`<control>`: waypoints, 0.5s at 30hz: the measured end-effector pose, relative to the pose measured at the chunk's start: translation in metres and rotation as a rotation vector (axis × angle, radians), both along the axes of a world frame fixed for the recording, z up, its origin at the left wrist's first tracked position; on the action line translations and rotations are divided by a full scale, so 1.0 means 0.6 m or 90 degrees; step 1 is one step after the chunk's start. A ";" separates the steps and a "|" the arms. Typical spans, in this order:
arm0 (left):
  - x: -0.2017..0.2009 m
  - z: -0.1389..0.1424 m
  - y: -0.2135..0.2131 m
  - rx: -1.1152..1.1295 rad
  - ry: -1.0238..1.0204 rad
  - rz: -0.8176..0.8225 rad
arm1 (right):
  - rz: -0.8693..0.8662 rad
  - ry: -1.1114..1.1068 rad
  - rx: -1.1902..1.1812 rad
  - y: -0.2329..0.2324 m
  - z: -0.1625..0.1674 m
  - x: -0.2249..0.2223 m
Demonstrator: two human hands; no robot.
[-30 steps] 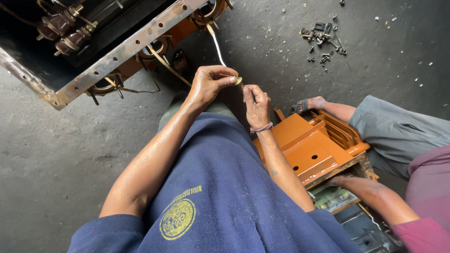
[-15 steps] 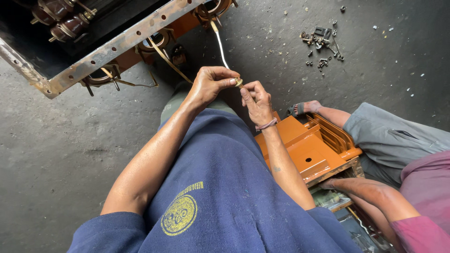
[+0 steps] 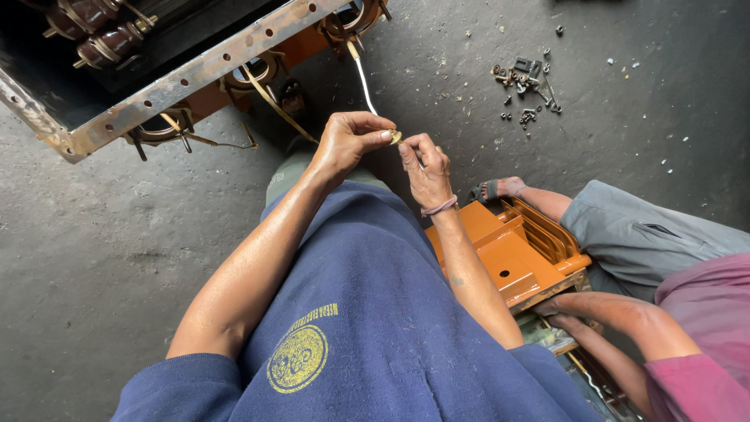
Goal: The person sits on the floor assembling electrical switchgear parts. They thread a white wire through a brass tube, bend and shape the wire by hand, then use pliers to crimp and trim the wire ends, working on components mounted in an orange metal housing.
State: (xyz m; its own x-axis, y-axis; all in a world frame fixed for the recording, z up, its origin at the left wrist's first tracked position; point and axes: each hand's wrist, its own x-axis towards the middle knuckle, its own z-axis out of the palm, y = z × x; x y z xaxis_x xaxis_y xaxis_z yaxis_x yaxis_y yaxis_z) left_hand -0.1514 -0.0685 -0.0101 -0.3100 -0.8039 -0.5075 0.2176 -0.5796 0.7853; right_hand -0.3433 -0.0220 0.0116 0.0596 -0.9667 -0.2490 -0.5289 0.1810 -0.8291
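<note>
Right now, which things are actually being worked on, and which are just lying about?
In use:
left hand
right hand
small brass piece, pinched between both
pale strip running to the metal frame

Lying about:
loose screws
orange housing

A: Where does the single view sit?

B: On the person's head, facing steeply down over a blue shirt (image 3: 375, 328) to the concrete floor (image 3: 94, 258).

A: How near is it?

B: Close: the left hand (image 3: 344, 144) and right hand (image 3: 426, 168) meet just above frame centre. A metal frame (image 3: 187, 78) crosses the top left corner; a co-worker (image 3: 648, 258) fills the right edge.
</note>
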 end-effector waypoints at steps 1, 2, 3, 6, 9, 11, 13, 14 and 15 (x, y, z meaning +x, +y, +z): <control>0.001 -0.001 0.001 0.007 0.003 0.002 | -0.012 -0.055 0.087 -0.002 -0.001 -0.002; 0.001 -0.002 0.003 0.015 0.006 0.002 | -0.007 -0.081 0.076 -0.003 -0.003 -0.003; 0.002 -0.002 0.004 0.023 0.010 0.003 | -0.003 -0.106 0.066 -0.004 -0.005 -0.003; 0.002 -0.003 0.010 0.072 0.052 0.009 | -0.014 -0.179 0.100 -0.004 -0.013 -0.001; -0.004 -0.001 0.014 0.102 0.085 0.019 | -0.045 -0.272 0.144 -0.005 -0.019 0.003; -0.011 0.000 0.017 0.131 0.118 0.069 | -0.067 -0.324 0.162 -0.005 -0.021 0.006; -0.018 0.000 0.019 0.144 0.129 0.105 | -0.087 -0.360 0.176 -0.006 -0.019 0.007; -0.020 0.000 0.019 0.142 0.124 0.117 | -0.072 -0.319 0.152 -0.005 -0.018 0.007; -0.021 -0.001 0.020 0.139 0.118 0.128 | -0.058 -0.277 0.129 -0.004 -0.015 0.007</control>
